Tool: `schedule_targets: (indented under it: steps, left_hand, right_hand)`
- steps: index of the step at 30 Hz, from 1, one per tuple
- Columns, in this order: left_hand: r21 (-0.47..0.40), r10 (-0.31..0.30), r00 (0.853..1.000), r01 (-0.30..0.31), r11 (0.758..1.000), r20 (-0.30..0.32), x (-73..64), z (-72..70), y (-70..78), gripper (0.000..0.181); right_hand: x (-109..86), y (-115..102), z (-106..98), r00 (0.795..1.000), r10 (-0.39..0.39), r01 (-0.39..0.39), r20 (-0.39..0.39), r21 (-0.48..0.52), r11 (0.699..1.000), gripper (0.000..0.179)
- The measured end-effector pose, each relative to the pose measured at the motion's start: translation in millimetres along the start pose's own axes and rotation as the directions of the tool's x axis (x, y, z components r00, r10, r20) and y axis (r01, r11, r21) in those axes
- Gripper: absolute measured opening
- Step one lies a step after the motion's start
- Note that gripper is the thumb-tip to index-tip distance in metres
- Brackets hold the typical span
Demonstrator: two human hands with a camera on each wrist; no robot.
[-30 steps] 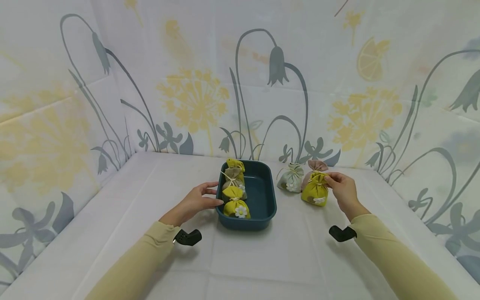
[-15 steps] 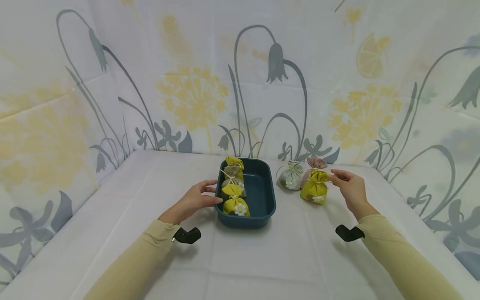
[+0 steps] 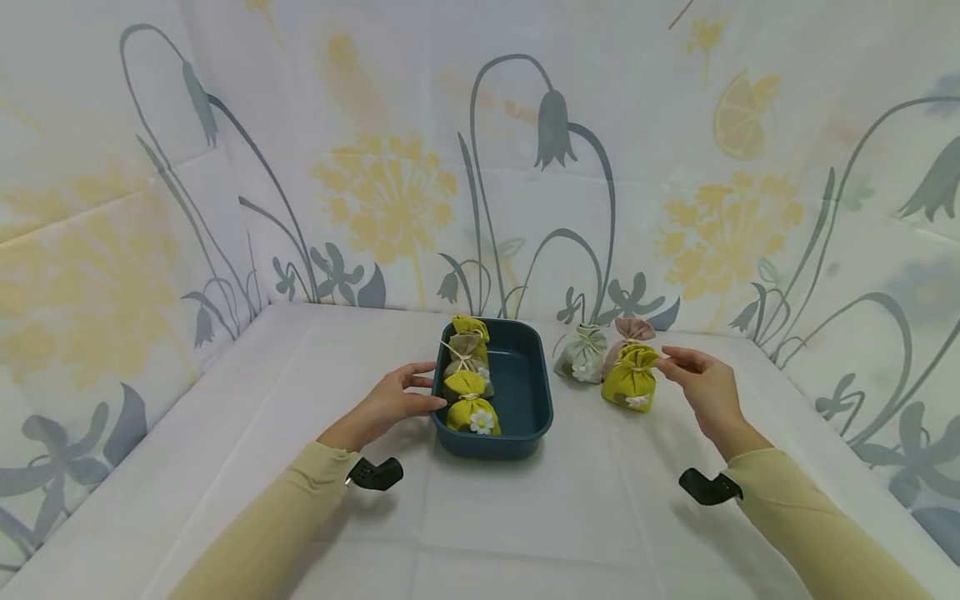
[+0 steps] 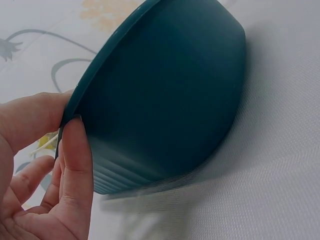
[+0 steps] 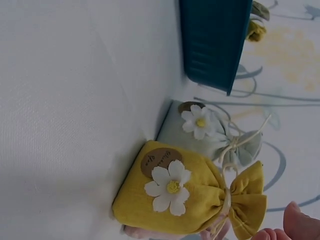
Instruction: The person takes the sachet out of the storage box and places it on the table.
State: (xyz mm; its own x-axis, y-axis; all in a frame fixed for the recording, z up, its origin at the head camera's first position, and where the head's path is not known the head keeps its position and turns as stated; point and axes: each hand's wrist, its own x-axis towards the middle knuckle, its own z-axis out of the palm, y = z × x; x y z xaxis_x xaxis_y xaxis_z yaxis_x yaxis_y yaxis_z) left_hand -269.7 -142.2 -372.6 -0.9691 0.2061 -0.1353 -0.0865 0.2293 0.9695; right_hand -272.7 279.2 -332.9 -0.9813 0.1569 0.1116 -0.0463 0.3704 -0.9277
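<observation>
My left hand [image 3: 393, 398] pinches the left rim of a deep teal rectangular tub [image 3: 525, 392], thumb and fingers on either side of the rim in the left wrist view [image 4: 70, 165]. Inside, along its left wall, stand a yellow pouch [image 3: 474, 412] with a white flower, a taupe pouch [image 3: 463, 354] and another yellow pouch [image 3: 471, 327]. My right hand [image 3: 701, 387] has its fingertips just right of the gathered top of a yellow drawstring pouch [image 5: 170, 185] and holds nothing. That pouch stands upright on the table with a white flower and a brown label.
Right of the tub, a pale green pouch [image 3: 582, 354] stands beside the yellow one. A dusty pink pouch [image 3: 636, 330] is partly hidden behind it. A white cloth covers the table [image 3: 525, 525], and a flower-printed curtain [image 3: 390, 100] rises behind and at both sides.
My right hand has let go of the yellow pouch's top and drawn back slightly to the right. The pouch stays where it stood, and my left hand keeps its hold on the tub.
</observation>
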Motion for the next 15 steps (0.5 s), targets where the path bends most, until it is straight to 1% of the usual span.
schedule_targets:
  steps: [3, 7, 15]
  left_hand:
    - [0.002, 0.003, 1.000, -0.003, 1.000, 0.005, -0.2, -0.3, 0.4, 0.072]
    - [0.005, 0.005, 1.000, -0.005, 1.000, 0.008, 0.5, -0.5, 0.3, 0.072]
    - [-0.005, 0.001, 1.000, -0.001, 1.000, 0.008, -0.3, 0.0, 0.4, 0.072]
  right_hand:
    - [-3.1, -3, 2, 1.000, -0.023, 0.023, 0.017, -0.019, 1.000, 0.054]
    - [-6.6, -8, 5, 0.998, -0.044, 0.045, 0.033, -0.022, 0.999, 0.051]
    - [-12.6, -17, 17, 0.993, -0.054, 0.051, 0.102, 0.024, 0.998, 0.053]
